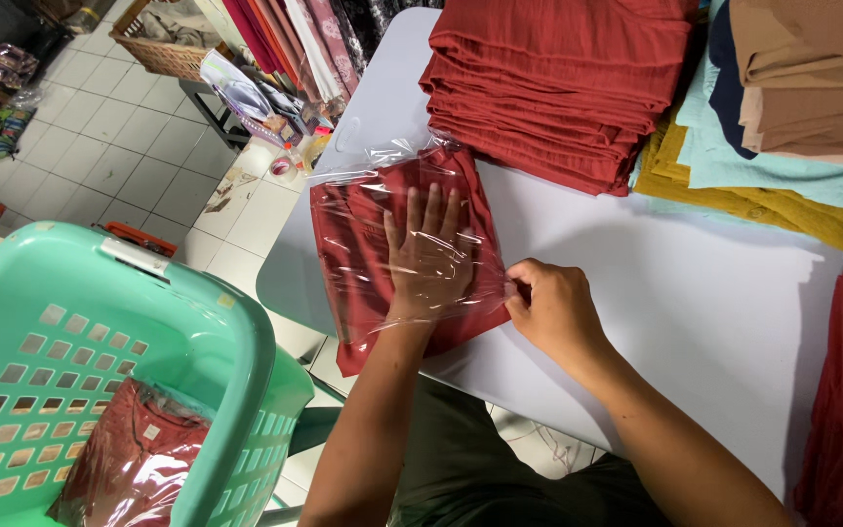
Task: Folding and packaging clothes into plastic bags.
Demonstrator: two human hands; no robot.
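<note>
Two hands work at a clear plastic bag (397, 239) on the white bench (695, 293): my left hand (428, 256) lies flat, fingers spread, inside it on the folded red garment (363, 244), my right hand (553, 307) pinches the bag's edge; another bagged red piece (134, 459) sits half hidden in the green basket (100, 322)

Single head view, looking steeply down, close over white table (695, 293), floor at left

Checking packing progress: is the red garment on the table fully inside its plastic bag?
Not fully. The red garment lies folded, mostly under the clear bag, but its near edge protrudes bare.
</note>
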